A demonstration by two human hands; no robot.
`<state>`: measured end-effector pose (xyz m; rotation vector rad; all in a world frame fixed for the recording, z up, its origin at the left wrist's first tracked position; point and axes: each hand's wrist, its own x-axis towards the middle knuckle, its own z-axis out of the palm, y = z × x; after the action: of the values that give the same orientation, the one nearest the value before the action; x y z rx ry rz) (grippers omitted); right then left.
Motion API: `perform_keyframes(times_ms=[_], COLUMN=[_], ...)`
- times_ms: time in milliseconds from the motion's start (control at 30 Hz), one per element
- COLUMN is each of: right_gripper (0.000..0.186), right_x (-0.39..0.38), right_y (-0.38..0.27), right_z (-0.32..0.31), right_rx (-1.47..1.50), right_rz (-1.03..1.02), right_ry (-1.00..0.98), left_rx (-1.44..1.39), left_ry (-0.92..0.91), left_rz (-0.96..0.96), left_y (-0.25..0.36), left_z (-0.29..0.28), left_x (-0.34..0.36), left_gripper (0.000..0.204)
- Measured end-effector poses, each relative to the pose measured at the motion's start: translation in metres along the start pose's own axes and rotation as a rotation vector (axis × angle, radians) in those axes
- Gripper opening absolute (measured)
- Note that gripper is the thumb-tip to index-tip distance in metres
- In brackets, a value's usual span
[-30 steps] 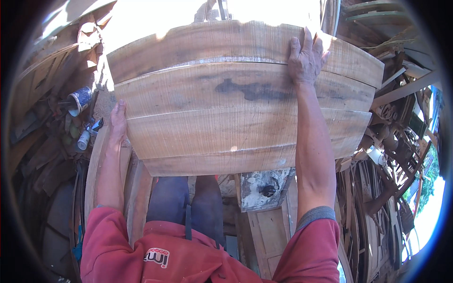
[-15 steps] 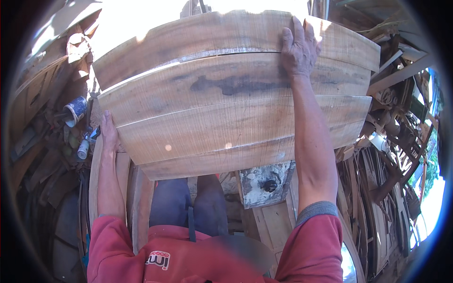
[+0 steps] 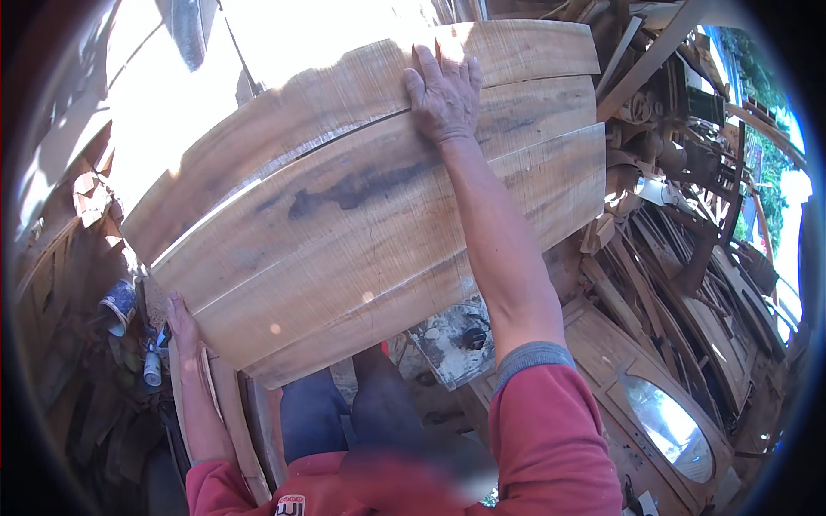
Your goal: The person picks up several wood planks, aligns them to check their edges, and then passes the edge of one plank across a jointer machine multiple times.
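Observation:
Several broad wooden boards (image 3: 370,228) lie side by side in front of me, their ends stepped. A dark stain marks one of the middle boards, and a narrow gap runs between the farthest board (image 3: 284,129) and its neighbour. My left hand (image 3: 182,325) grips the boards at their near left corner; its fingers are partly hidden by the wood. Across the far boards rests my right hand (image 3: 447,99), palm down with fingers spread, the tips close to the sunlit far edge. Bright glare hides part of that edge.
Under the boards is a paint-stained box-like piece (image 3: 460,340) with a dark knob. An oval-mirrored wooden panel (image 3: 667,426) lies at the lower right, beside stacked timber (image 3: 680,301). A blue-and-white can (image 3: 119,305) and a small bottle (image 3: 152,368) are at the left.
My view has turned to the right, so the boards look shifted left and more slanted. Both hands stay at about the same places on the wood. The mirrored panel shows more fully.

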<state>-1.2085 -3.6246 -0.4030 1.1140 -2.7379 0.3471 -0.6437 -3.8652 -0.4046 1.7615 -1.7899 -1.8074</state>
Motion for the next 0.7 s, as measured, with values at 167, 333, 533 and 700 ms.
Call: perform_keyframes(times_ms=[167, 333, 533, 700], right_gripper=[0.052, 0.054, 0.057, 0.06], right_x=[0.002, -0.02, -0.21, -0.353], right_y=[-0.001, -0.003, -0.053, -0.087], right_z=[-0.006, -0.021, -0.1, -0.153], right_rx=[0.055, 0.165, 0.344, 0.26], right_rz=[0.033, 0.114, 0.456, 0.848], right_ry=[-0.028, 0.037, 0.118, 0.048], left_rx=[0.147, 0.754, 0.967, 1.234], left_ry=[0.176, 0.635, 0.259, 0.013], left_rz=[-0.004, 0.27, 0.875, 0.975], left_y=[0.015, 0.032, 0.21, 0.257], left_z=[0.012, 0.02, 0.152, 0.25], left_x=[-0.003, 0.015, 0.047, 0.091], left_gripper=[0.067, 0.06, 0.07, 0.098])
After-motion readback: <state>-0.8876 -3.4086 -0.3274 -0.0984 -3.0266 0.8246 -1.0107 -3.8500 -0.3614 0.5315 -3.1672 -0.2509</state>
